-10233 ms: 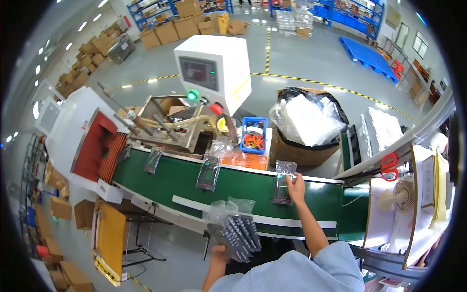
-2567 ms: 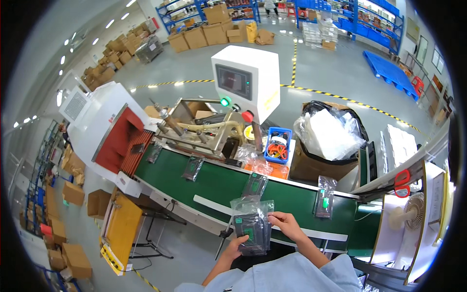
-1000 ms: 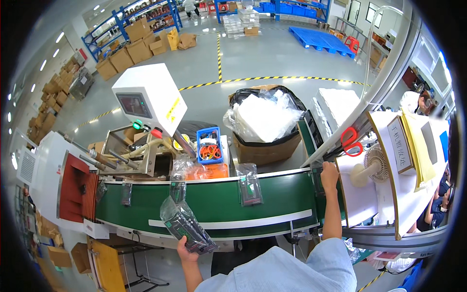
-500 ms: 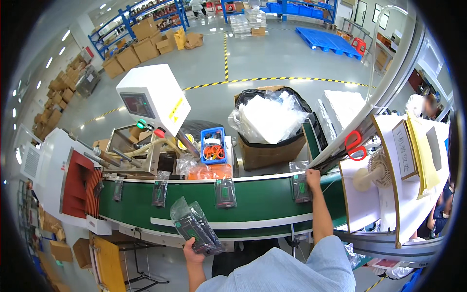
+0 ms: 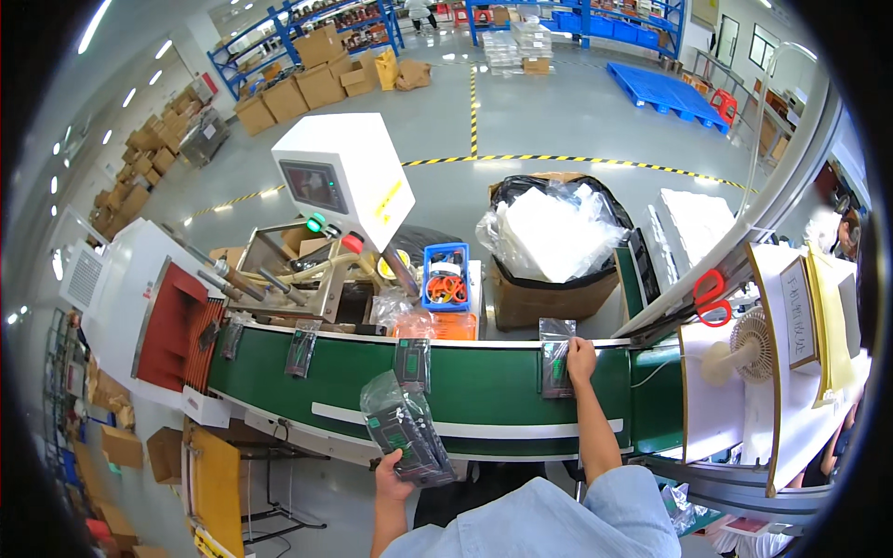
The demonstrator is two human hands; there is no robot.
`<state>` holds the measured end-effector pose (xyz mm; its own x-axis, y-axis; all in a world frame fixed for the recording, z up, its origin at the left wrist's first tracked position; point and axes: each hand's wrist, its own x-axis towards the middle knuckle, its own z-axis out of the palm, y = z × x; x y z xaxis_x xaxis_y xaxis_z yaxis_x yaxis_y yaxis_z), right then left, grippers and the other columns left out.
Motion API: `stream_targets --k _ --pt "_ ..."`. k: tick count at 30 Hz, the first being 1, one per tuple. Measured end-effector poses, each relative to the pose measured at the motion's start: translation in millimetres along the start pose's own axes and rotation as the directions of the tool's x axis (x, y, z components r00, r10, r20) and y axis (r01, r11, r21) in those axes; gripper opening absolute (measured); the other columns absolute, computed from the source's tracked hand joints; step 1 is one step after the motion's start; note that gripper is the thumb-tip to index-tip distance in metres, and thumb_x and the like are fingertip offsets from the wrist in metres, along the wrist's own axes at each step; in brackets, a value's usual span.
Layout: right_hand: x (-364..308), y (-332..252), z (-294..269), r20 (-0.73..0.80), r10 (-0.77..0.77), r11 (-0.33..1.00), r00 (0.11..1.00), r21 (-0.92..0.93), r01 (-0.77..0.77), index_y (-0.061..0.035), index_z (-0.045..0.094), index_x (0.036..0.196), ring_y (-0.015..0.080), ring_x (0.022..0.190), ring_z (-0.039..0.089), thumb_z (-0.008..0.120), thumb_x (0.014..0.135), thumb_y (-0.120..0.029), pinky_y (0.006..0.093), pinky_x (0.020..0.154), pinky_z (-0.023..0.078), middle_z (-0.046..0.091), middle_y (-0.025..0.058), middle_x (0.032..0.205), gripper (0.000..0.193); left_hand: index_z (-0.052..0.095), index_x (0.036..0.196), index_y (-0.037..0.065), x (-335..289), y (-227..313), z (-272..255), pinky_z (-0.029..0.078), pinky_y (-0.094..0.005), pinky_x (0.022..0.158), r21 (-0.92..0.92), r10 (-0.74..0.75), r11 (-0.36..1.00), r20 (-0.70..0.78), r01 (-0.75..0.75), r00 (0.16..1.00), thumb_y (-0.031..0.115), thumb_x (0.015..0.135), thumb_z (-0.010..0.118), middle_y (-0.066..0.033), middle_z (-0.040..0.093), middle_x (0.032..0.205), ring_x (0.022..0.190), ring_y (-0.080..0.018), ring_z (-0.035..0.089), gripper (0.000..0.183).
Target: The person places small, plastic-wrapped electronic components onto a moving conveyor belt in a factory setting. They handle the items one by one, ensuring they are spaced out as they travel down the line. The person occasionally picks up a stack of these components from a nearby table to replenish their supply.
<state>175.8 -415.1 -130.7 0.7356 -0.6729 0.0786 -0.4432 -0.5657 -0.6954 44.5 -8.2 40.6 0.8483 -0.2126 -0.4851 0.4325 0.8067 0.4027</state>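
Note:
My left hand (image 5: 394,476) is closed around the lower end of several flat dark packages in clear plastic bags (image 5: 407,435), fanned together near the belt's front edge. Farther right, my right hand (image 5: 580,361) has its fingers closed at the right edge of another bagged dark package (image 5: 556,367), which lies on the green conveyor belt (image 5: 493,395). More such packages lie spaced along the belt to the left: one (image 5: 413,363) just behind the held stack, one (image 5: 300,352) farther off, and one (image 5: 233,339) close to the machine's red-curtained opening (image 5: 177,325).
Behind the belt stand a white control box (image 5: 344,177), a blue bin of small tools (image 5: 446,277) and a carton (image 5: 549,298) filled with plastic wrap and white foam. To the right are red scissors (image 5: 712,298), a small fan (image 5: 744,349) and a slanted post (image 5: 744,223).
The packages on the belt have shifted left toward the machine. My right hand has moved left along with the package at its fingers. The whole view has turned slightly left.

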Motion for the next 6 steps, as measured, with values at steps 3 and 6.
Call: stream_targets --k 3,6 --pt "-2.3 -7.0 9.1 -0.007 0.007 1.0 1.0 0.002 -0.007 -0.0066 0.066 0.087 0.0333 0.081 0.056 0.052 0.084 -0.027 0.0418 0.074 0.043 0.056 0.0174 0.083 0.024 0.055 0.111 0.003 -1.4 1.8 -7.8 0.045 -0.0491 0.086 0.031 -0.008 0.999 -0.013 0.009 1.0 0.015 0.074 0.06 -0.0122 0.061 0.105 0.096 -0.0317 0.059 0.039" --pt "-4.6 -11.9 14.6 0.036 0.025 1.0 0.999 0.009 -0.026 -0.007 0.065 0.088 0.0331 0.082 0.056 0.052 0.084 -0.027 0.0432 0.073 0.043 0.055 0.0173 0.085 0.025 0.055 0.111 0.003 -3.6 5.1 -11.2 0.044 -0.0496 0.087 0.096 0.018 0.995 -0.03 -0.015 0.999 0.017 0.074 0.061 -0.0131 0.061 0.106 0.097 -0.0323 0.058 0.04"
